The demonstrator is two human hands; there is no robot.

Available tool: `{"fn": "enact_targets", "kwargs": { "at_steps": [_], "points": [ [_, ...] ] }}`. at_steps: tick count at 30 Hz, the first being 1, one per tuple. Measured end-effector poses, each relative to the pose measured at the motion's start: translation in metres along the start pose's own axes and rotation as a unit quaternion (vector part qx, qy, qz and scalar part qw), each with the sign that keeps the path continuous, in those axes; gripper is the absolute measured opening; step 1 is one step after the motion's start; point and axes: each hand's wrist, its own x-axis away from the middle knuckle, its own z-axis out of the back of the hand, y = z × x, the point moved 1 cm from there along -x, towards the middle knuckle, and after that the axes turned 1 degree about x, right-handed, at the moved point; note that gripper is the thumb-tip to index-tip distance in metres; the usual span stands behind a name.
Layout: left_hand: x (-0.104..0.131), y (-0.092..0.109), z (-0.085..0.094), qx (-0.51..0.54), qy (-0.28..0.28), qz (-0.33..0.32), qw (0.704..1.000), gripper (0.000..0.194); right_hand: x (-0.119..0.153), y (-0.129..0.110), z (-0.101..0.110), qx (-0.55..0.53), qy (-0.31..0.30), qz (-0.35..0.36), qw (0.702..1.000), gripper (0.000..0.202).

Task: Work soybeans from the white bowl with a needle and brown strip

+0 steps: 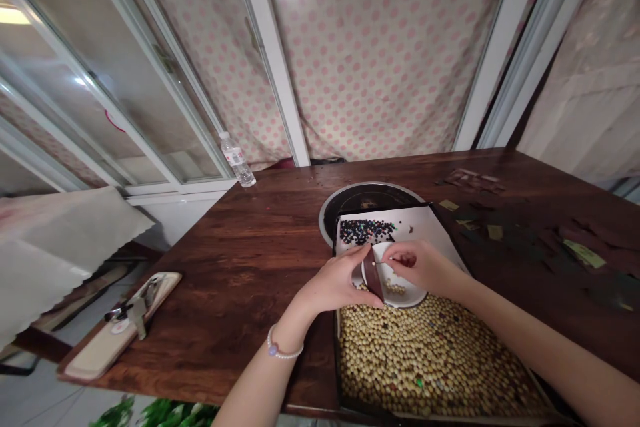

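Observation:
A white bowl (417, 293) with pale beads (395, 287) in it rests on the tray, over the loose beads. My left hand (337, 283) wears a pearl bracelet and is curved around a dark brown strip (371, 278), gripped between thumb and fingers at the bowl's left side. Above the bowl, my right hand (415, 262) pinches a thin, needle-like thing (383, 261). A small pale bead (373, 263) shows at its left end, against the brown strip. The fingertips hide the rest of it.
The black-edged tray (457, 243) holds many pale round beads (425, 353) in front and dark beads (363, 230) behind. A round dark plate (327, 213) lies behind it. Brown scraps (475, 180) lie right, a water bottle (237, 160) stands back left, and a pale board (93, 350) is front left.

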Motion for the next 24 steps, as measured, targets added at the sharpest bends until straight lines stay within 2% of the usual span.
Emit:
{"fn": "enact_targets", "kwargs": {
  "at_steps": [2, 5, 9, 10, 13, 18, 22, 24],
  "points": [
    [-0.0001, -0.0001, 0.0000, -0.023, -0.006, -0.009, 1.000, 0.099, -0.0002, -0.0006, -0.0004, 0.012, -0.005, 0.009, 1.000, 0.014],
    [0.0001, 0.0000, 0.0001, -0.043, -0.005, -0.009, 0.999, 0.101, 0.0004, -0.0020, -0.0009, 0.002, -0.063, 0.018, 0.998, 0.012],
    [0.0003, -0.0003, -0.0001, -0.048, -0.004, -0.007, 0.999, 0.103, 0.0008, -0.0027, 0.0005, 0.004, -0.007, -0.002, 1.000, 0.013],
    [0.0003, -0.0004, -0.0002, -0.048, -0.002, -0.009, 0.999, 0.102, 0.0010, -0.0028, 0.0004, 0.006, -0.010, 0.002, 1.000, 0.013],
    [0.0002, -0.0008, -0.0004, -0.045, 0.002, -0.023, 0.999, 0.100, 0.0017, -0.0029, -0.0007, -0.002, -0.068, 0.019, 0.998, 0.012],
    [0.0001, -0.0018, -0.0010, -0.048, 0.004, -0.007, 0.999, 0.103, 0.0015, -0.0048, 0.0004, 0.012, -0.008, 0.005, 1.000, 0.014],
    [0.0005, -0.0015, -0.0007, -0.047, 0.003, -0.019, 0.999, 0.101, 0.0035, -0.0099, 0.0021, -0.007, -0.076, 0.016, 0.997, 0.012],
    [0.0007, -0.0012, -0.0004, -0.048, 0.005, -0.021, 0.999, 0.101, 0.0044, -0.0092, 0.0033, -0.011, -0.058, 0.009, 0.998, 0.013]
  ]
}}
